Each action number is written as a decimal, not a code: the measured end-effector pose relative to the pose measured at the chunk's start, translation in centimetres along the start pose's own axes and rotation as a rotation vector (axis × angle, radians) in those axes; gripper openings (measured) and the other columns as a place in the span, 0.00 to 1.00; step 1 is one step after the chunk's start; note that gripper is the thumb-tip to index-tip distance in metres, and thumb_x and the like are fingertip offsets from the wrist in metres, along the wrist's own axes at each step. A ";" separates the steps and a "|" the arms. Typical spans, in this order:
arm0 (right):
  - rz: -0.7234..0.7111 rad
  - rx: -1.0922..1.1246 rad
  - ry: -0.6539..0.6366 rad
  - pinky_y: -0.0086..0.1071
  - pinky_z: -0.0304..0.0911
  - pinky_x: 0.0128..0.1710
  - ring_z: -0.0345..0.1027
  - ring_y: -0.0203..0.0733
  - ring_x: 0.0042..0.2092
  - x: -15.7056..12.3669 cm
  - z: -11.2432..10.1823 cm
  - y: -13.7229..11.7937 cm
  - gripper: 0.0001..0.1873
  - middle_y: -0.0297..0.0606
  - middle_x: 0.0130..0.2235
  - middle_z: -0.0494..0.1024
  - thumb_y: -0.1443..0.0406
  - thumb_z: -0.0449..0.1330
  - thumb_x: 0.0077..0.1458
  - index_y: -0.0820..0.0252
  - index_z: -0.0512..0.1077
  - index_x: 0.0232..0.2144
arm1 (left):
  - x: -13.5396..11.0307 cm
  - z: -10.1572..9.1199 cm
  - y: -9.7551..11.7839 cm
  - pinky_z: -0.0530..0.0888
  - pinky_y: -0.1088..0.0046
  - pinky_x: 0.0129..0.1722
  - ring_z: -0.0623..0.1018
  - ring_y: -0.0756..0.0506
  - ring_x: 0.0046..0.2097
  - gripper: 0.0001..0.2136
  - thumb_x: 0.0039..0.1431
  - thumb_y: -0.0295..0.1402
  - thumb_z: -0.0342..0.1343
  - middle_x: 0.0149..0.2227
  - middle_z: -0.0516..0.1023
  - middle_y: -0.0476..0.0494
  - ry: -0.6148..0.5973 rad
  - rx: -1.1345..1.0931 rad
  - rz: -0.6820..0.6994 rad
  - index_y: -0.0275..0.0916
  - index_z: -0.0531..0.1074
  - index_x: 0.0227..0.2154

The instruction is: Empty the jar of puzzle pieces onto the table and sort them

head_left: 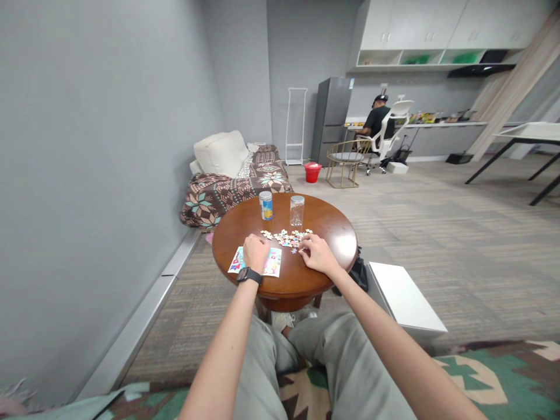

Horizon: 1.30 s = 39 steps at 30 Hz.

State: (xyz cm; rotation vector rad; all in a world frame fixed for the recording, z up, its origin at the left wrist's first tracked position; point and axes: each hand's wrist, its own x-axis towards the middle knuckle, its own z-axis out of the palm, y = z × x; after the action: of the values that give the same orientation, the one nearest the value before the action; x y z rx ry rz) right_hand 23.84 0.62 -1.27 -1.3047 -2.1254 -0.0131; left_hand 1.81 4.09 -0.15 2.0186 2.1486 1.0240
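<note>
Square-faced smartwatch [243, 274] with black band [254, 277], left wrist [249, 287], bare forearms [231, 344], grey-green trousers [345, 361], pale laced shoes [282, 320]

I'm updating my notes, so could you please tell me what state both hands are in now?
Left hand: curled over the picture sheet; grip unclear.
Right hand: curled at the puzzle pieces; grip on one unclear.

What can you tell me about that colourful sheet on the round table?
The sheet looks like thin printed paper or card, rectangular, with pink, blue and red designs too small to make out. It lies flat on the brown table, nearer than the puzzle pieces. The left hand hides its middle, seemingly resting on it.
</note>
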 end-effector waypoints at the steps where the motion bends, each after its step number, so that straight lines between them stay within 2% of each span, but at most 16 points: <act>1: 0.019 -0.012 -0.004 0.41 0.64 0.46 0.67 0.48 0.45 0.0 0.0 0.0 0.07 0.44 0.45 0.73 0.70 0.59 0.51 0.58 0.75 0.34 | 0.0 0.0 0.0 0.70 0.62 0.44 0.75 0.38 0.42 0.13 0.56 0.29 0.47 0.36 0.77 0.33 0.000 0.015 0.003 0.34 0.78 0.28; 5: 0.066 -0.019 0.012 0.42 0.63 0.46 0.66 0.48 0.46 -0.1 0.0 0.1 0.06 0.43 0.45 0.73 0.69 0.59 0.52 0.58 0.75 0.34 | -0.2 0.0 0.0 0.70 0.60 0.46 0.73 0.36 0.46 0.12 0.56 0.30 0.49 0.40 0.76 0.33 -0.023 0.096 0.038 0.35 0.79 0.32; 9: 0.056 -0.014 0.004 0.42 0.63 0.46 0.66 0.48 0.46 -0.1 0.0 0.0 0.06 0.43 0.45 0.73 0.67 0.61 0.52 0.58 0.76 0.34 | -0.2 0.1 -0.1 0.70 0.60 0.47 0.73 0.36 0.48 0.15 0.56 0.29 0.50 0.46 0.74 0.33 -0.031 0.127 0.091 0.35 0.77 0.44; 13: 0.046 -0.021 0.002 0.42 0.63 0.47 0.66 0.48 0.46 -0.1 0.1 0.1 0.05 0.43 0.46 0.73 0.66 0.62 0.53 0.58 0.76 0.34 | 0.0 0.6 -0.3 0.67 0.63 0.54 0.71 0.40 0.54 0.18 0.58 0.24 0.47 0.52 0.73 0.36 -0.079 0.030 0.291 0.36 0.72 0.51; 16: 0.050 -0.014 0.020 0.42 0.63 0.47 0.67 0.47 0.46 0.0 0.3 0.3 0.04 0.43 0.45 0.73 0.65 0.61 0.55 0.58 0.77 0.34 | 0.2 0.7 -0.4 0.65 0.65 0.57 0.71 0.42 0.56 0.17 0.60 0.22 0.45 0.52 0.75 0.40 -0.168 -0.010 0.388 0.39 0.74 0.47; 19: 0.044 -0.009 0.021 0.41 0.63 0.46 0.67 0.46 0.45 0.1 0.5 0.5 0.05 0.43 0.44 0.74 0.63 0.62 0.57 0.58 0.76 0.33 | 0.3 0.5 -0.3 0.67 0.65 0.54 0.74 0.43 0.52 0.15 0.61 0.22 0.46 0.48 0.78 0.42 -0.215 -0.014 0.383 0.41 0.76 0.42; 23: -0.003 -0.021 -0.001 0.40 0.62 0.46 0.67 0.46 0.46 0.2 0.3 0.4 0.07 0.44 0.44 0.74 0.64 0.58 0.61 0.59 0.76 0.33 | 0.2 0.1 -0.1 0.68 0.66 0.51 0.75 0.43 0.49 0.11 0.63 0.25 0.48 0.44 0.79 0.42 -0.192 -0.003 0.381 0.41 0.76 0.39; 27: -0.030 0.001 0.031 0.39 0.63 0.46 0.67 0.46 0.45 0.3 -0.1 0.0 0.10 0.44 0.42 0.74 0.65 0.55 0.63 0.60 0.75 0.33 | 0.2 0.0 0.1 0.67 0.66 0.48 0.75 0.42 0.46 0.09 0.64 0.28 0.49 0.41 0.79 0.42 -0.187 0.035 0.381 0.41 0.75 0.37; 32: -0.117 0.102 0.008 0.37 0.64 0.46 0.68 0.42 0.43 0.3 -0.1 -0.1 0.09 0.41 0.40 0.74 0.66 0.58 0.60 0.59 0.75 0.29 | 0.2 0.0 0.1 0.66 0.66 0.47 0.74 0.42 0.45 0.10 0.66 0.29 0.46 0.42 0.78 0.42 -0.162 0.049 0.413 0.41 0.74 0.38; 36: -0.090 0.109 0.021 0.36 0.63 0.46 0.68 0.42 0.43 0.3 0.2 0.3 0.07 0.40 0.40 0.74 0.67 0.61 0.57 0.59 0.74 0.27 | 0.2 -0.2 0.2 0.66 0.67 0.46 0.74 0.43 0.46 0.09 0.66 0.30 0.47 0.42 0.79 0.43 -0.144 0.000 0.396 0.42 0.73 0.38; 39: -0.053 0.074 0.033 0.36 0.63 0.45 0.67 0.42 0.42 0.3 0.2 0.1 0.07 0.40 0.38 0.73 0.67 0.59 0.59 0.59 0.73 0.28 | 0.2 -0.3 0.3 0.65 0.67 0.46 0.74 0.44 0.45 0.06 0.64 0.30 0.50 0.41 0.79 0.44 -0.176 -0.021 0.354 0.42 0.72 0.37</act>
State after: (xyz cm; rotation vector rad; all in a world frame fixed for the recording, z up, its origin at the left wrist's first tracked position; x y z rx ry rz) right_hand 23.75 0.97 -1.30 -1.1969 -2.1119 0.0216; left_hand 1.88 4.11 0.32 2.4321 1.7290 0.8499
